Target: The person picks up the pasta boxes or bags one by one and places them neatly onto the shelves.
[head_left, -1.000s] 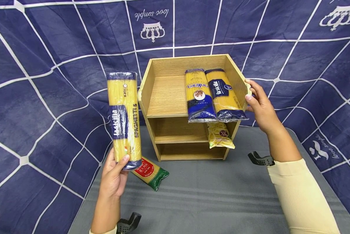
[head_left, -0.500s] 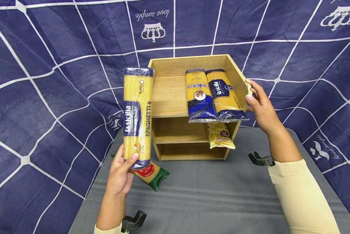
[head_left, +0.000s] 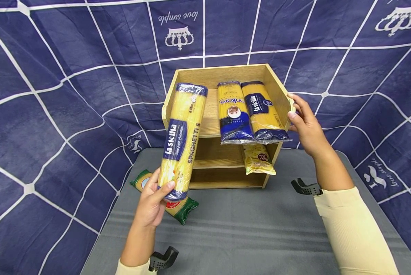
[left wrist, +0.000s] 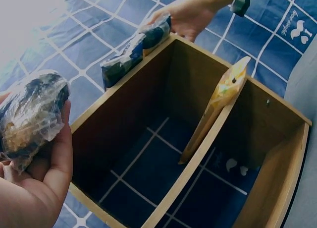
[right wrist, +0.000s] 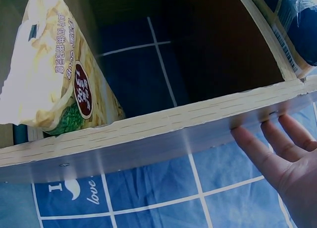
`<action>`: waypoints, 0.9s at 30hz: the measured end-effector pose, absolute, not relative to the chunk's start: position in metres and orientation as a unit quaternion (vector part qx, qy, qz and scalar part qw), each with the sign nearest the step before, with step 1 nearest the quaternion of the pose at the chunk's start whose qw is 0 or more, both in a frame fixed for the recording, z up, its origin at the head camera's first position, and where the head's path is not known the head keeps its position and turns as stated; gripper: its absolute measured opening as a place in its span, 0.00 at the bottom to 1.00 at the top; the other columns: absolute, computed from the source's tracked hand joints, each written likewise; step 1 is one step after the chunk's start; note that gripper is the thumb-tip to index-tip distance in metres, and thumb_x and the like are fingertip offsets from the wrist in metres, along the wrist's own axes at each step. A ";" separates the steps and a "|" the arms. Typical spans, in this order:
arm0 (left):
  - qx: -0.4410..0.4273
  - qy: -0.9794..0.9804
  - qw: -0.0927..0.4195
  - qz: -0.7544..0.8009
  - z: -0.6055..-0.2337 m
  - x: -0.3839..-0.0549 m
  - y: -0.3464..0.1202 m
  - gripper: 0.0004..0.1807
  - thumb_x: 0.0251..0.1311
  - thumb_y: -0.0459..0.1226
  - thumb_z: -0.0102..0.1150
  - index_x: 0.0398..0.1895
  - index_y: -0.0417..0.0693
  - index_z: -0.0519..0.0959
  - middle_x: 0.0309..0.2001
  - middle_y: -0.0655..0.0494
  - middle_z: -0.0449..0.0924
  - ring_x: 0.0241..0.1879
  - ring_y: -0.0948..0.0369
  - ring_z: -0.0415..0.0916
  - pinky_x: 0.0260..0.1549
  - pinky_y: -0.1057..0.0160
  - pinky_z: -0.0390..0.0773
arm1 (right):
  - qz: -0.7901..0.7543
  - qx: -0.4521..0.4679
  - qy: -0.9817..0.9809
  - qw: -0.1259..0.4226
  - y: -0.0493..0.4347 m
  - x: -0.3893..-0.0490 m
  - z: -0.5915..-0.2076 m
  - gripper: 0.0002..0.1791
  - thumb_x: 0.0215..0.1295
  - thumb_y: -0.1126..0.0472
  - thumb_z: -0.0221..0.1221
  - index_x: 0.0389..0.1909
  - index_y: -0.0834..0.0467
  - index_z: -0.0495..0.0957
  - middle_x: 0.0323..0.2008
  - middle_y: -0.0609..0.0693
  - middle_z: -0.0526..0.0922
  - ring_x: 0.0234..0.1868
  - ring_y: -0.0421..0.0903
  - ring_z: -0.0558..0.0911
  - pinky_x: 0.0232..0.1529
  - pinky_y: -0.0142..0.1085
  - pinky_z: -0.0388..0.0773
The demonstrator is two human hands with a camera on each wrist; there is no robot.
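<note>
My left hand (head_left: 152, 202) grips the lower end of a La Sicilia spaghetti pack (head_left: 184, 141), thumb across its front. The pack is tilted, its top leaning right, before the left part of a wooden shelf (head_left: 222, 173). In the left wrist view the pack's wrapped end (left wrist: 37, 119) shows in the hand. My right hand (head_left: 306, 128) holds the shelf's right side panel at its front edge; in the right wrist view several fingertips touch the panel's outer face. On the top tier lie an Ankara spaghetti pack (head_left: 235, 110) and another La Sicilia pack (head_left: 263, 110), side by side.
A yellow snack-like bag (head_left: 258, 158) sticks out of the middle tier at the right. A green-ended pasta pack (head_left: 185, 210) lies on the grey surface (head_left: 233, 229), partly hidden by my left hand. Blue checked cloth (head_left: 88, 72) hangs behind and at both sides.
My left hand has carried the spaghetti pack rightward to the shelf's front, and the pack has tipped to the right. The right hand and shelf stay where they were.
</note>
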State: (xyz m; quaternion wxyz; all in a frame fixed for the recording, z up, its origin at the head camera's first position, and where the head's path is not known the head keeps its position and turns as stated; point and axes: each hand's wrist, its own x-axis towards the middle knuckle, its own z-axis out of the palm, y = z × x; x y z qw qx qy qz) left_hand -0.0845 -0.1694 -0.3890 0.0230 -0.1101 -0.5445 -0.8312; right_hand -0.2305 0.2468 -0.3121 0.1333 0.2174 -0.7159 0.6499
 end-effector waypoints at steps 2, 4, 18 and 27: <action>-0.108 -0.547 0.018 -0.830 -0.389 -0.085 -0.167 0.25 0.68 0.25 0.48 0.66 0.53 0.71 0.45 0.60 0.87 0.41 0.65 0.85 0.41 0.67 0.84 | 0.648 0.213 -0.719 0.132 0.246 -0.230 -0.312 0.28 0.78 0.58 0.49 0.77 0.44 0.60 0.60 0.45 0.72 0.57 0.40 0.75 0.45 0.22 0.79; -0.105 -0.548 0.010 -0.830 -0.389 -0.085 -0.165 0.25 0.69 0.25 0.48 0.65 0.53 0.71 0.44 0.60 0.87 0.40 0.65 0.85 0.39 0.67 0.84 | 0.646 0.211 -0.721 0.133 0.246 -0.229 -0.312 0.28 0.78 0.57 0.49 0.77 0.44 0.60 0.60 0.45 0.71 0.57 0.39 0.75 0.45 0.22 0.79; -0.111 -0.556 0.003 -0.824 -0.386 -0.091 -0.153 0.24 0.70 0.27 0.48 0.68 0.47 0.70 0.43 0.59 0.86 0.39 0.66 0.84 0.39 0.68 0.84 | 0.651 0.219 -0.714 0.133 0.246 -0.230 -0.312 0.28 0.78 0.58 0.49 0.77 0.45 0.60 0.60 0.45 0.71 0.57 0.39 0.75 0.45 0.22 0.80; -0.138 -0.533 -0.001 -0.834 -0.371 -0.089 -0.149 0.20 0.74 0.32 0.41 0.65 0.46 0.70 0.42 0.60 0.86 0.40 0.67 0.83 0.40 0.70 0.82 | 0.642 0.217 -0.723 0.134 0.247 -0.230 -0.312 0.28 0.78 0.57 0.48 0.77 0.44 0.60 0.61 0.44 0.71 0.56 0.39 0.75 0.45 0.22 0.79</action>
